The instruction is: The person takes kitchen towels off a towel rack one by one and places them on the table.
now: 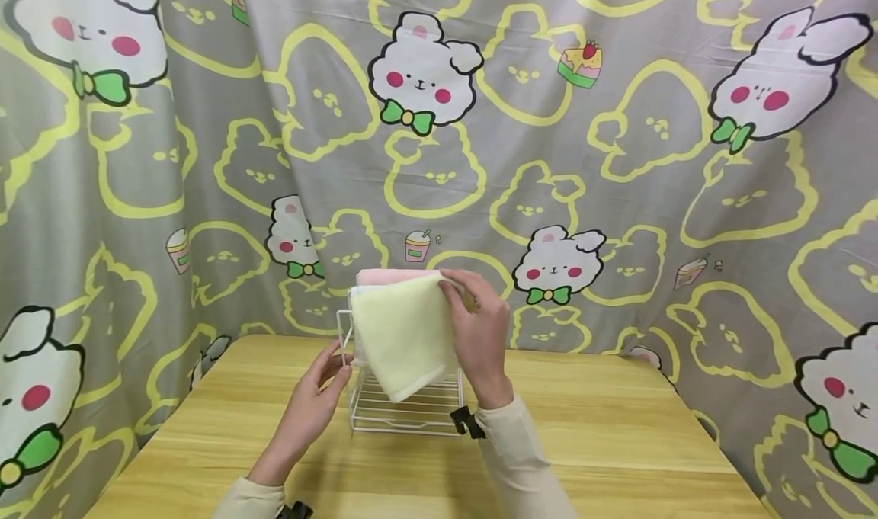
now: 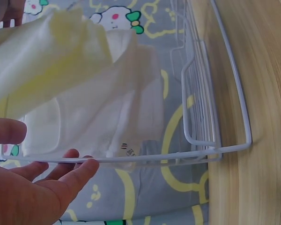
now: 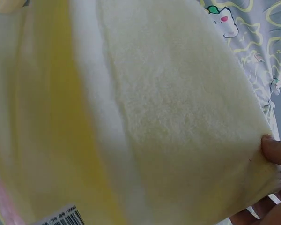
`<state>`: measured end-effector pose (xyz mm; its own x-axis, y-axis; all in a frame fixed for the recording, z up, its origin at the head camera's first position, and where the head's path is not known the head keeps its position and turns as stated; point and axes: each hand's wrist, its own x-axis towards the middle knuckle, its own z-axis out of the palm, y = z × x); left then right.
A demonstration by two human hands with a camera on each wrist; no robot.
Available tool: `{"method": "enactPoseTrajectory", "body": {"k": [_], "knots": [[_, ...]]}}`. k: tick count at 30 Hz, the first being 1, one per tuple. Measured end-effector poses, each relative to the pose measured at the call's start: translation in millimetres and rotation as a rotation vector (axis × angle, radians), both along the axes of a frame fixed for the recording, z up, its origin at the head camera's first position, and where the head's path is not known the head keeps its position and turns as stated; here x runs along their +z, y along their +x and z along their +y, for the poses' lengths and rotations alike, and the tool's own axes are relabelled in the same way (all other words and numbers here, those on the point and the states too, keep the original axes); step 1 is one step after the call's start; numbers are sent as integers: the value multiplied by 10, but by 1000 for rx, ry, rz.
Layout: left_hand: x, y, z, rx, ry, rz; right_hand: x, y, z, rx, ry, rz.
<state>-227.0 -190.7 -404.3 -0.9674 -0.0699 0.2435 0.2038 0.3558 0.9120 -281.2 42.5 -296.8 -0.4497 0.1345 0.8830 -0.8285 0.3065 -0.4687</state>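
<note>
My right hand pinches the top right corner of a pale yellow towel, which hangs folded in front of a white wire rack. In the right wrist view the fluffy yellow towel fills most of the picture, its corner between thumb and fingers. My left hand holds the rack's left side; in the left wrist view its fingers touch the rack's wire. Behind the yellow towel are a pink towel and a white towel.
The rack stands on a light wooden table. Close behind the table hangs a grey curtain with rabbit prints. A barcode label shows at the bottom of the right wrist view.
</note>
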Motion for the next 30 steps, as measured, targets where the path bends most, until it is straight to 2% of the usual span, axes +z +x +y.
{"method": "enactPoseTrajectory", "body": {"k": [7, 15, 20, 25, 30], "knots": [[5, -9, -9, -13, -18, 38, 124, 30, 65, 0, -46, 53], [17, 8, -6, -24, -8, 33, 249, 111, 115, -4, -59, 86], [21, 12, -10, -36, 5, 32, 328, 188, 150, -23, -68, 123], [33, 14, -4, -38, 18, 35, 408, 285, 196, -4, -92, 154], [30, 10, -5, -25, -4, 29, 484, 420, 240, -5, -127, 180]]}}
